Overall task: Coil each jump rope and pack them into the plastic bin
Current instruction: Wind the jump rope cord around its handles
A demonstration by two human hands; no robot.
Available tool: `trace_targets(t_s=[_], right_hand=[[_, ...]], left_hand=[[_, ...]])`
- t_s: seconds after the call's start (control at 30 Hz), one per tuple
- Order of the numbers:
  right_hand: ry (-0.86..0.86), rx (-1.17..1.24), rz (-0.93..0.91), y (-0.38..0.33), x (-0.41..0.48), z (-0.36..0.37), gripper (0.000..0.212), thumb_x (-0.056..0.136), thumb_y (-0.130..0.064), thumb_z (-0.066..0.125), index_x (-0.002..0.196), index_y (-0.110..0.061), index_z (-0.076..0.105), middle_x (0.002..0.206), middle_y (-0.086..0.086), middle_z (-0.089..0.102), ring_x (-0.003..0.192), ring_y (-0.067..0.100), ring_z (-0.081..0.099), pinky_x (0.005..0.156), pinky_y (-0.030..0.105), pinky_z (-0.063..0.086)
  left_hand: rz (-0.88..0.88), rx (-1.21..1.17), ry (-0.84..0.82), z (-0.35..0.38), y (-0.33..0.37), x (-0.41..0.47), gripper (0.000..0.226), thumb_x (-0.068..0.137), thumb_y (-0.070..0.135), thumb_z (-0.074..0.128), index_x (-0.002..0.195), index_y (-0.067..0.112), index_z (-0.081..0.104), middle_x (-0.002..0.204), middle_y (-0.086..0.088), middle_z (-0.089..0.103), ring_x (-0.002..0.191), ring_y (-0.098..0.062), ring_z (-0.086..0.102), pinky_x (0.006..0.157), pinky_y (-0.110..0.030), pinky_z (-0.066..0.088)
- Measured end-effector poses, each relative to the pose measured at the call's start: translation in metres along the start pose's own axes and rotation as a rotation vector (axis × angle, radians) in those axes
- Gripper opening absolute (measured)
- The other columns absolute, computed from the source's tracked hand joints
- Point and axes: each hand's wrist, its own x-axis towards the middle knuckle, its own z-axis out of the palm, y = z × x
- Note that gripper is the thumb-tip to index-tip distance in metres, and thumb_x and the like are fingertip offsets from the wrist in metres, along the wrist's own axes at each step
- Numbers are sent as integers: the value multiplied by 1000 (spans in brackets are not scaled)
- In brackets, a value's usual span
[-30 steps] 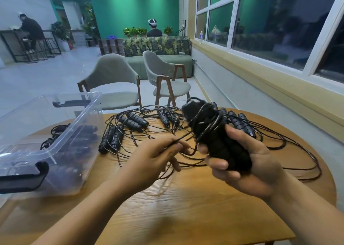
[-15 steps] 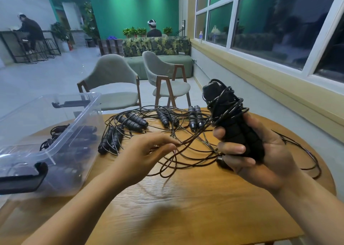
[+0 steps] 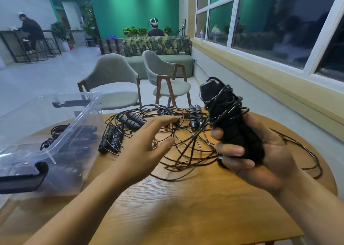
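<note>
**knot_again:** Only the head cam here, so one angle. Why's the right hand (image 3: 260,151) got that bundle (image 3: 229,118) up in the air, way right of the bin (image 3: 74,95)?

**ropeguy:** I'd guess it's for wrapping room. Its fingers (image 3: 230,150) are curled tight round the two handles, with cord already wound over the top half. Holding it upright off the worktop (image 3: 186,207) lets the tail (image 3: 188,147) hang free down into the mess instead of snagging.

**knot_again:** And the left hand (image 3: 147,146)?

**ropeguy:** It's between the bin and the bundle, over the tangle. Fingers are spread and straight, thumb apart, and I can't see it pinching anything. Looks like it's reaching for the slack to feed the next turn.

**knot_again:** What about the rest?

**ropeguy:** The loose ropes (image 3: 130,121) lie just right of the bin, handles paired and cords all overlapping. That's probably why only one gets lifted at a time. The done ones (image 3: 81,134) show dark through the bin wall. The bin sits at the left edge within easy reach, so I'd say this one gets dropped in once the tail's wound. There are plenty left.
</note>
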Motion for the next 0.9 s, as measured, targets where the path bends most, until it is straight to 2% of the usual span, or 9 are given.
trace_targets(t_s=[0.1,0.2,0.27,0.33,0.4,0.47,0.73,0.83,0.9], right_hand=[[-16,-27,27,10,4,4,51,116,-33,39,160,-7,40,128,25,56,92,25,62,65,27,41],[-32,-57,33,16,6,7,51,116,-32,39,161,-7,39,129,25,55,93,26,63,65,28,39],[-24,-72,21,13,5,7,51,116,-31,39,161,-6,40,130,27,55,93,26,63,66,29,39],[9,-85,-6,7,4,6,50,117,-31,39,160,-6,41,130,27,56,91,27,62,66,29,43],[66,-130,-41,2,2,5,49,115,-32,43,158,-8,45,127,26,58,88,25,62,65,28,49],[148,-226,-89,-1,0,4,49,112,-34,51,154,-10,51,124,23,61,83,23,61,60,26,51],[578,-627,-279,-13,2,14,48,101,-34,55,144,-14,63,115,24,71,75,23,59,49,27,42],[688,-857,-240,-10,3,12,44,98,-30,61,140,-17,65,115,28,74,75,28,61,52,34,40],[737,-951,-205,-5,4,12,39,99,-27,64,137,-22,67,111,24,76,75,29,63,55,36,41]], left_hand=[[74,-78,-68,7,16,-2,58,101,31,65,153,43,40,150,33,46,142,11,38,118,-26,36],[25,-357,-170,14,30,-7,38,110,18,50,143,37,52,130,19,69,133,1,55,113,-40,42],[-62,-574,-209,16,35,-9,36,112,26,35,138,32,59,101,-1,78,113,-16,69,103,-47,46],[-92,-648,-190,17,37,-10,39,110,41,35,130,29,66,72,-5,68,80,-25,71,82,-51,55],[-87,-593,-166,16,34,-9,36,109,45,42,122,29,71,66,-2,55,65,-22,60,68,-52,55],[-70,-512,-146,14,31,-9,27,109,36,47,118,30,72,66,1,51,61,-17,53,59,-40,50],[-54,-280,-76,-4,24,-5,22,101,41,56,109,32,75,64,12,59,54,-2,48,52,-19,37],[-18,-99,-80,-8,23,-4,22,101,42,57,114,35,74,72,11,67,57,-7,53,52,-28,41],[8,1,-102,-9,24,-5,23,101,44,58,116,35,73,76,10,70,59,-11,57,52,-25,41]])
